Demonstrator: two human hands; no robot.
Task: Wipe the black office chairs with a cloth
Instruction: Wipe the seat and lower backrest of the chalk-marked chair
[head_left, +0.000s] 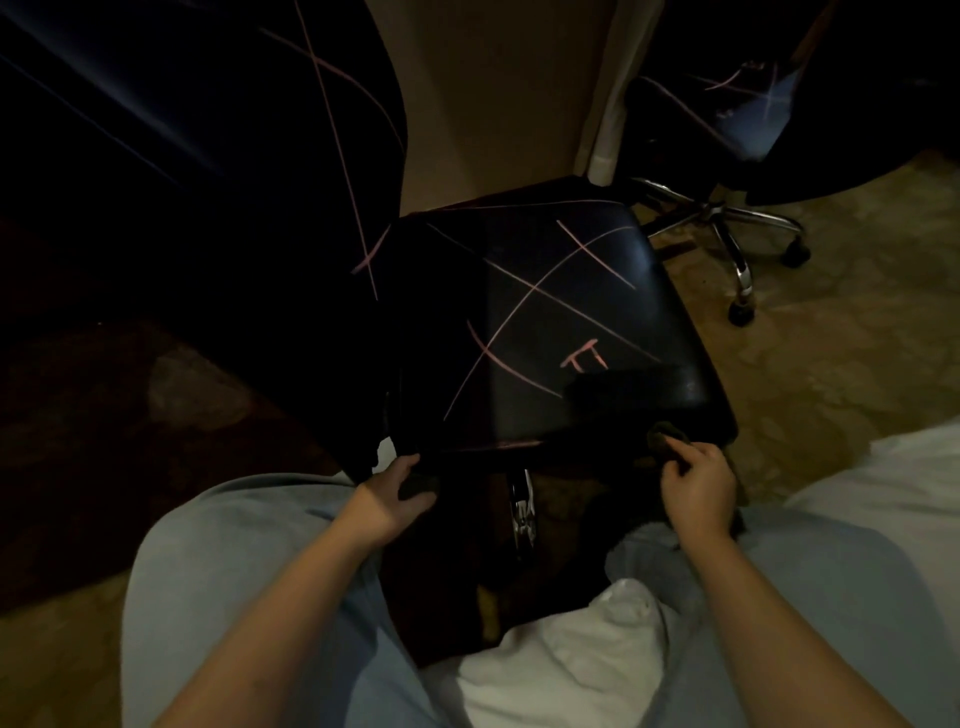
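Seat (545, 322) of the nearest black office chair sits centre frame, just in front of the person's knees. Its glossy top is crossed w/ thin pink lines (530, 291) & has a small pink mark near the front-right. Backrest (208, 182) of the same chair fills the upper left, very dark, also w/ pink strokes. Left hand (395, 493) grips the seat's near-left corner: thumb on the top edge, fingers curled underneath. Right hand (698, 488) is at the near-right corner, fingers clenched round a dark cloth (667, 435), which is bunched & pressed against the seat's front edge. Most of the cloth is hidden by the hand & hard to separate from the black upholstery in the low light. Both forearms are bare, reaching fwd over light blue trousers (234, 561). Chrome part (522, 504) of the chair's underside shows btwn the hands, below the seat. Second chair (753, 119), also black w/ pink lines, stands at upper right, well apart from the first, its chrome star base (727, 223) & castors resting on patterned carpet (831, 338). White fabric (883, 478) lies at the right edge beside the right arm; can't tell what it is. Pale wall (498, 93) runs btwn the two chairs at top.
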